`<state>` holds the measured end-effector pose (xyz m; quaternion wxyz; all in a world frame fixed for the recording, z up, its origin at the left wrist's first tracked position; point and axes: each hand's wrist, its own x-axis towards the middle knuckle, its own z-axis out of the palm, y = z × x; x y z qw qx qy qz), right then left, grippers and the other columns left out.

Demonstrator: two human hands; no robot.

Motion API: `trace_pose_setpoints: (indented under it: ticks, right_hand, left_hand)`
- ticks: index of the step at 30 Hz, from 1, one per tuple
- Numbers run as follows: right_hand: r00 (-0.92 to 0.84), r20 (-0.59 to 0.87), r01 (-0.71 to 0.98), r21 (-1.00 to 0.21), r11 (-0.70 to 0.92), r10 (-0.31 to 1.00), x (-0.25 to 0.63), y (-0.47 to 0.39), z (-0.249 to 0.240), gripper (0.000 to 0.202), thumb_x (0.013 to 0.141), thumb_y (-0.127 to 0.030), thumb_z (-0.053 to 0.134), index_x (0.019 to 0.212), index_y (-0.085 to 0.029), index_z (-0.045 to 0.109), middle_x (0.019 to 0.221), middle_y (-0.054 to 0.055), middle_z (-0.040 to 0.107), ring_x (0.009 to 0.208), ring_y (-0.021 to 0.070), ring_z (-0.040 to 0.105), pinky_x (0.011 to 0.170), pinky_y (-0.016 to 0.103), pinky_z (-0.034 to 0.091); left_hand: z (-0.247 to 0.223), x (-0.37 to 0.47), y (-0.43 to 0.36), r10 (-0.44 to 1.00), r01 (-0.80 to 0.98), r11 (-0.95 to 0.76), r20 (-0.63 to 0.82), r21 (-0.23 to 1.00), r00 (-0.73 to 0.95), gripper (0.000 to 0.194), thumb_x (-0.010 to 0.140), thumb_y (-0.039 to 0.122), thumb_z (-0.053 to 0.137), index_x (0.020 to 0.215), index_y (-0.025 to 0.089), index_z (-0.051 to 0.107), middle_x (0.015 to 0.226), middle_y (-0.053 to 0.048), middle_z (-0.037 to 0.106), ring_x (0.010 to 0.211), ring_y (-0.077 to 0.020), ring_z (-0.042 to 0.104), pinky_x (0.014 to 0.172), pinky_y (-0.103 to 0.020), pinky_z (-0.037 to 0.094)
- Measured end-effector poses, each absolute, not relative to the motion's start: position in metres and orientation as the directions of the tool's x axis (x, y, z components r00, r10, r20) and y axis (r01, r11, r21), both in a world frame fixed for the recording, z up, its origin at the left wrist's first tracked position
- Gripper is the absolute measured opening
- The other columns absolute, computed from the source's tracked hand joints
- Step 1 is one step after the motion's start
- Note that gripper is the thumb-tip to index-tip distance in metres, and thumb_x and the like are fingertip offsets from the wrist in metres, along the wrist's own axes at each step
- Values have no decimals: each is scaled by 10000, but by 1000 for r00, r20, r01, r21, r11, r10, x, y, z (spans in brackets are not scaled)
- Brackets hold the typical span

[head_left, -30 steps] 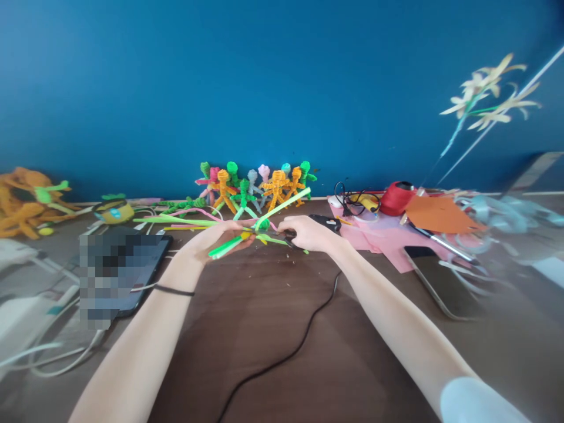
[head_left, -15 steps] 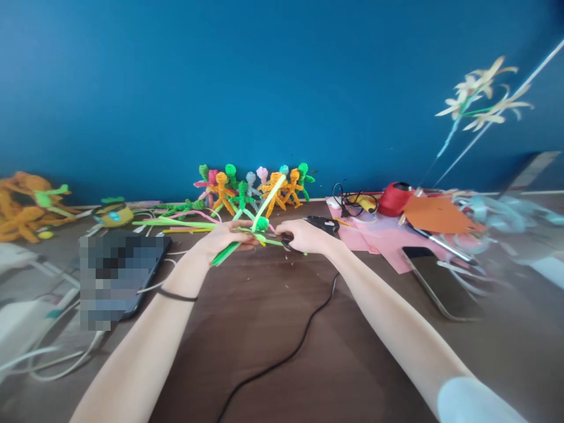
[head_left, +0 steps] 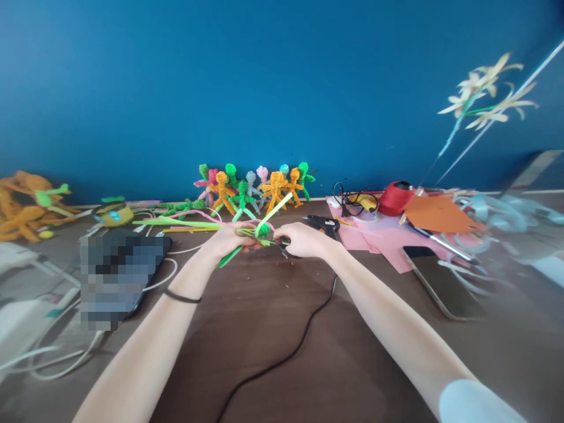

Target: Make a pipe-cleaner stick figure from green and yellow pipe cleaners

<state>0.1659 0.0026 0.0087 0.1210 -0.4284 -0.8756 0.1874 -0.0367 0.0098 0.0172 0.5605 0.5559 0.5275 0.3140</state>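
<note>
"Where are the hands?"

"Together over a dark brown wooden table (head_left: 247,305), in front of a row of small, fuzzy, many-coloured stick figures (head_left: 242,197) by the blue wall. The left hand (head_left: 227,239), fingers closed, pinches a loose bundle of bright green fuzzy stems (head_left: 230,257). Just right of those fingertips is a small green coiled ball (head_left: 264,231), with a flat pale-green fuzzy strip (head_left: 277,211) rising from beside it."

"And the right?"

"The right hand (head_left: 299,239) is curled closed around a dark-handled pair of scissors (head_left: 286,252), close beside the ball. How far the blades are open, I can't tell; fingers and stems hide them."

"What has just changed?"

"Half a second ago the pale strip stood higher and steeper; now it leans further right, its tip lower. Less of the green stems shows below the left hand. The right hand has barely shifted."

"What does that mean for the work?"

"Probably that the left hand is turning the piece against the scissors. Whether anything has been cut, I can't tell. A black glue gun (head_left: 324,222) lies just behind the right hand."
</note>
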Motion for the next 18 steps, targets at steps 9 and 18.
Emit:
trace_pose_setpoints:
  ticks: [9,18]
  right_hand:
    - [-578,34,738,-406,539,816,161,2,5,179,688,-169,528,828,-208,631,784,34,630,676,140,504,578,240,247]
    - [-549,53,767,-364,528,834,158,2,7,284,646,-84,479,848,-201,641,771,30,627,652,132,485,578,243,223]
  left_hand:
    - [12,-40,13,936,271,142,-219,952,277,365,510,92,726,871,115,683,691,-75,703,681,-200,666,488,-210,427]
    - [14,-36,10,962,287,149,-206,946,181,422,494,119,704,915,125,674,646,-57,694,719,-221,657,493,-234,405]
